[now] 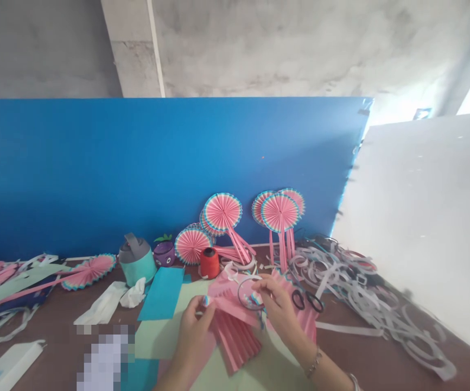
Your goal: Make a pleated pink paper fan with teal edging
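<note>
within left hand [195, 321], pleated pink paper [235, 338]

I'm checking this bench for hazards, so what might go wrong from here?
The left hand pinches the pink pleated paper by its edge, so a hard squeeze or pull might crease or tear it.

The scissors lie close to the right hand, which could knock them or brush against them.

Loose white strips lie to the right of the scissors and might catch on the right wrist's bracelet.
</note>
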Available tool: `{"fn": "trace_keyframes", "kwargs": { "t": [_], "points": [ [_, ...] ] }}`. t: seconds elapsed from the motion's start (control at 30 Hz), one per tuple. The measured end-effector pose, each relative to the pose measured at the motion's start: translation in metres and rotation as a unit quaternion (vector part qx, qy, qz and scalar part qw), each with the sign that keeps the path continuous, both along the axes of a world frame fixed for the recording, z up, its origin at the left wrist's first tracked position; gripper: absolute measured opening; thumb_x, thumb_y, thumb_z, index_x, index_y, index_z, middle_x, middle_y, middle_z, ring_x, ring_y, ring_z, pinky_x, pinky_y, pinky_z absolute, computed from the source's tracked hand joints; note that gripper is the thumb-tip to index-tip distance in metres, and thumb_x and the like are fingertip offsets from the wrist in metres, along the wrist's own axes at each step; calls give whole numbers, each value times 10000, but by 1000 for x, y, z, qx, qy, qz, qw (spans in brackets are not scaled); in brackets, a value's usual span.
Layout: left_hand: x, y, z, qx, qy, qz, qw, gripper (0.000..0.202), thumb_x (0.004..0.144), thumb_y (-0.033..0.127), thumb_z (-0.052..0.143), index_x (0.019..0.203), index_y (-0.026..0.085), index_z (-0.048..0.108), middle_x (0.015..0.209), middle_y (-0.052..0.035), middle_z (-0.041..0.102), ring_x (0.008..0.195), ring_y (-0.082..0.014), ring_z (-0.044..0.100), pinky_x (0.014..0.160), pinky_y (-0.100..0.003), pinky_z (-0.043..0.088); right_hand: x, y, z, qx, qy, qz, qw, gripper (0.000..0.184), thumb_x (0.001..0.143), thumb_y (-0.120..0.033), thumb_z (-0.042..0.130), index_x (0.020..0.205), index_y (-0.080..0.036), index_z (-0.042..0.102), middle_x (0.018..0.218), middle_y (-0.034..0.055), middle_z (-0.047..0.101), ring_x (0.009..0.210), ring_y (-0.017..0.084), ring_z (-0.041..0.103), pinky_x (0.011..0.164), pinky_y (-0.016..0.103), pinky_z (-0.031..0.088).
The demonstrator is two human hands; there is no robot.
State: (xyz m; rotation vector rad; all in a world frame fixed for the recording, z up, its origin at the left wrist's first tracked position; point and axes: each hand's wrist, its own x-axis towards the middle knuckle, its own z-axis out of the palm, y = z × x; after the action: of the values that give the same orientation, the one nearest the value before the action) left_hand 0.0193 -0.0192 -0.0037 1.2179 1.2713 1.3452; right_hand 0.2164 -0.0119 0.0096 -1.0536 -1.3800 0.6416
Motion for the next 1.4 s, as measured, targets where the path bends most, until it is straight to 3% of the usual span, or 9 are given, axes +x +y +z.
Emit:
{"fn": "trace_keyframes", "kwargs": {
  "t": [0.13,0.27,0.4,0.57,0.77,0.93,1.1,1.2,1.4],
  "points": [
    [-2,3,-7,29,110,44,992,202,706,297,565,850,161,604,839,-50,631,841,-232,575,777,-324,436,2,1,4,-69,93,-10,993,185,763,-362,564,794,-198,644,730,16,580,668,164,519,586,260,414],
    [-3,5,-21,48,123,66,989,513,645,120,489,1156,149,530,1176,-123,577,1136,-265,506,946,-381,400,4,2,8,-80,168,23,982,234,759,-366,597,937,-214,610,818,22,614,621,137,517,585,264,435],
    [-6,4,-29,96,187,102,972,649,652,72,470,1296,144,435,1321,-155,473,1257,-288,398,1027,-456,339,2,2,9,-80,198,81,974,324,748,-302,642,1049,-251,536,906,28,628,673,149,596,628,287,488],
    [-7,-2,-15,300,273,65,912,589,782,78,461,1344,243,402,1353,-102,467,1272,-254,399,1047,-462,343,-9,-10,3,67,-15,88,994,240,883,-243,476,1120,-249,513,1042,78,614,848,180,637,745,320,528],
    [-7,-10,2,339,275,-61,898,338,884,183,478,1202,271,551,1193,-83,606,1122,-213,551,963,-381,449,-19,-35,5,208,-312,104,921,341,883,-144,461,1212,-231,476,973,82,667,858,191,624,766,310,500],
    [-7,-8,2,289,191,-42,937,220,899,243,460,1045,220,623,1060,-91,653,1013,-205,605,858,-332,512,-18,-40,22,220,-315,107,917,368,854,-209,529,1217,-212,466,933,66,657,848,197,579,792,341,468],
    [-6,-6,-3,266,162,-41,949,276,902,244,452,1139,224,593,1160,-107,615,1041,-204,605,838,-314,531,-18,-35,24,198,-307,129,922,122,892,-171,426,893,-205,543,710,5,610,644,144,531,826,359,431],
    [-4,-12,-2,310,212,-20,927,407,909,209,423,1310,262,470,1328,-114,507,1186,-224,518,939,-369,481,-21,-32,17,198,-321,97,921,143,898,-170,420,808,-208,524,640,-16,582,580,130,510,841,367,416],
    [0,-26,2,356,355,-89,860,557,894,165,416,1428,275,299,1419,-105,431,1314,-244,384,1063,-450,356,-21,-26,7,206,-344,65,914,166,919,-173,413,788,-202,511,635,-18,615,552,121,524,845,374,402]
  ]
}}
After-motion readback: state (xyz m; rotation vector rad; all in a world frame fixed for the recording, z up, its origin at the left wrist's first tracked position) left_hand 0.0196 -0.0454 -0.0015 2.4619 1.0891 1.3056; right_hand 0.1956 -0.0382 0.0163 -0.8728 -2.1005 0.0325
